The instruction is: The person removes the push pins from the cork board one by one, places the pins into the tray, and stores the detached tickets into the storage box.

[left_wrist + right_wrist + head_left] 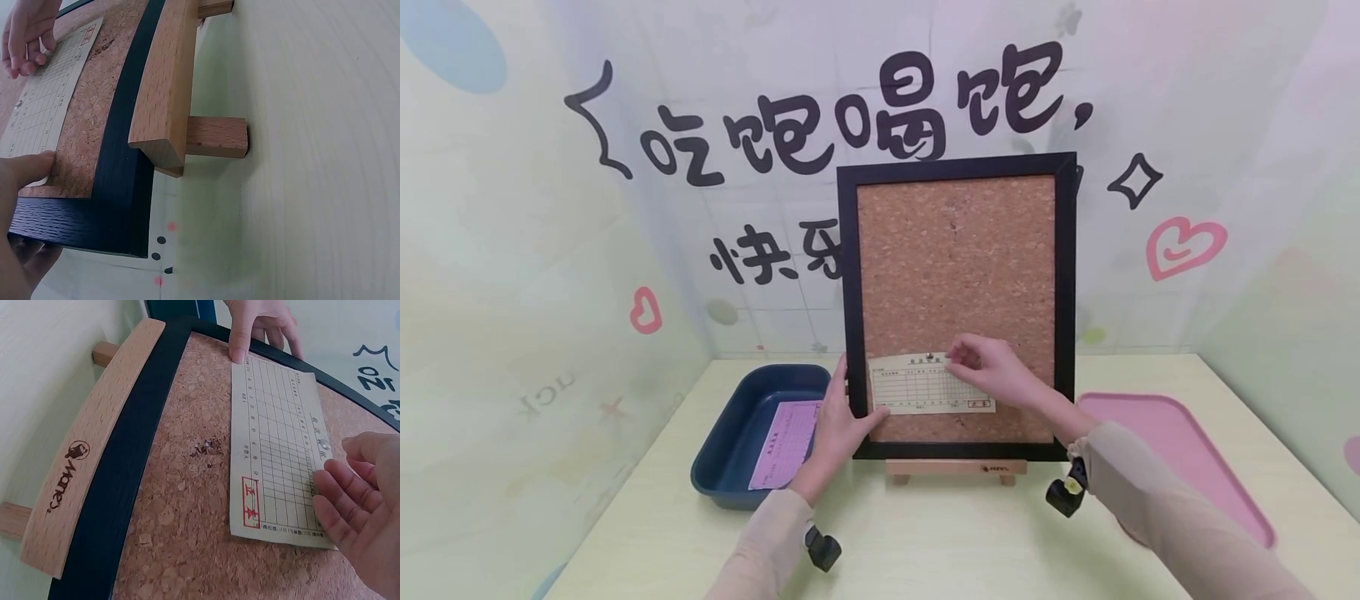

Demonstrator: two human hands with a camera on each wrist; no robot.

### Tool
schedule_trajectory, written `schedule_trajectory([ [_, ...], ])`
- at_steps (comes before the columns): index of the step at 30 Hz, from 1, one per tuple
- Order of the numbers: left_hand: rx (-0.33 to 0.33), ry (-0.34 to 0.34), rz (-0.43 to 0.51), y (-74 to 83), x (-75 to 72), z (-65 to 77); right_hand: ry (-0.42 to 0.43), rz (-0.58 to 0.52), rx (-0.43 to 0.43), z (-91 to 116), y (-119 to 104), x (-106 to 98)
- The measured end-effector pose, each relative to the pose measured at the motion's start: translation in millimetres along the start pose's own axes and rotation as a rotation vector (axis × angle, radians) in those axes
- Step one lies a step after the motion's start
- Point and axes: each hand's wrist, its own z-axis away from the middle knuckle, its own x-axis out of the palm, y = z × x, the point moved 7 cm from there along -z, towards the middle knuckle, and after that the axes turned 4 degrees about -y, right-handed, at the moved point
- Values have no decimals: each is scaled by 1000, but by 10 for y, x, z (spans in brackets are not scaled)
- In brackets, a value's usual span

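Note:
A black-framed cork board (955,275) stands upright on a small wooden easel (957,468). A cream printed form (910,392) lies flat against its lower part, with a small pushpin (325,445) at its top edge. My left hand (842,417) grips the board's left side, its thumb (31,167) pressing the form's lower left corner and its other fingers behind the frame (119,231). Beside the pin, over the right part of the form, my right hand (996,371) has loosely bent fingers (347,494) and nothing between them.
To the left of the board sits a dark blue tray (715,467) with a pink printed form (784,446) inside. A flat pink tray (1195,467) lies on the right of the pale table (955,542). Behind stands a wall (760,325) with black lettering.

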Motion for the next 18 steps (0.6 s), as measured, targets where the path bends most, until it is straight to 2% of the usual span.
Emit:
schedule_trajectory([
  [7, 6, 11, 8, -5, -5, 9, 59, 122, -5, -118, -93, 29],
  [13, -3, 7, 4, -8, -4, 12, 101, 178, -15, -159, -125, 78],
  [18, -1, -2, 5, 5, -1, 3, 180, 242, -1, -157, -138, 82],
])
